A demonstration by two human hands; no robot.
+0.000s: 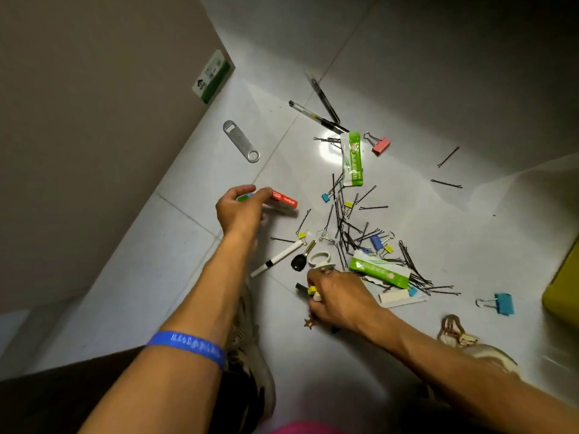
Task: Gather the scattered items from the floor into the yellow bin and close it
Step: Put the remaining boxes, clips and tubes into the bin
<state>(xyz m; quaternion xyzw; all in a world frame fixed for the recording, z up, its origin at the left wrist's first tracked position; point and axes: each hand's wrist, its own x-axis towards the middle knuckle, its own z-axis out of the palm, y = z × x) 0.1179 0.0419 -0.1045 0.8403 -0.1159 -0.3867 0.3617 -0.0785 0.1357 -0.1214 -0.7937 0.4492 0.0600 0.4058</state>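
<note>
Red staple box (283, 200) sits pinched in my left hand (239, 208), far left of the hairpin pile (354, 233). My right hand (338, 300) clutches small clips nearby; the yellow bin (562, 289) lies right.

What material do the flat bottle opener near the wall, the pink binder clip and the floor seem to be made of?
Bottle opener: probably steel, a matte grey brushed look, thin and flat with cut-out holes.
Pink binder clip: likely painted sheet metal for the pink body, with bare silvery wire handles.
Floor: apparently glazed ceramic or stone tile, pale and glossy; it mirrors a bright light, and thin joint lines divide it.
</note>
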